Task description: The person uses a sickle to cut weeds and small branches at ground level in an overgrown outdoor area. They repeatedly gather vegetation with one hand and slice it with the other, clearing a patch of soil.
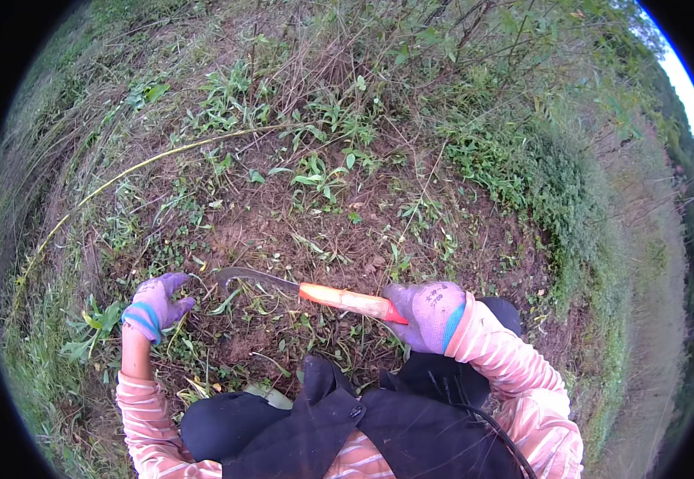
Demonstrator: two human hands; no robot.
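Observation:
My right hand (427, 314), in a purple knit glove, is closed around the end of a sickle's orange and wooden handle (347, 301). The dark curved sickle blade (257, 276) points left, over soil with cut stalks and small weeds. At the left, my left hand (158, 304) wears a matching glove; its thumb and fingers are apart and nothing shows between them. Low green leaves and a thin stem lie close to it. The blade's tip is between the two hands, nearer the left one.
A long yellowish stem (143, 169) arches over the ground at the upper left. Dry brush (338, 60) stands ahead. A dense green shrub (553, 173) grows at the right. Broad leaves (102, 323) rise beside my left wrist. My bent knees (233, 419) are close below.

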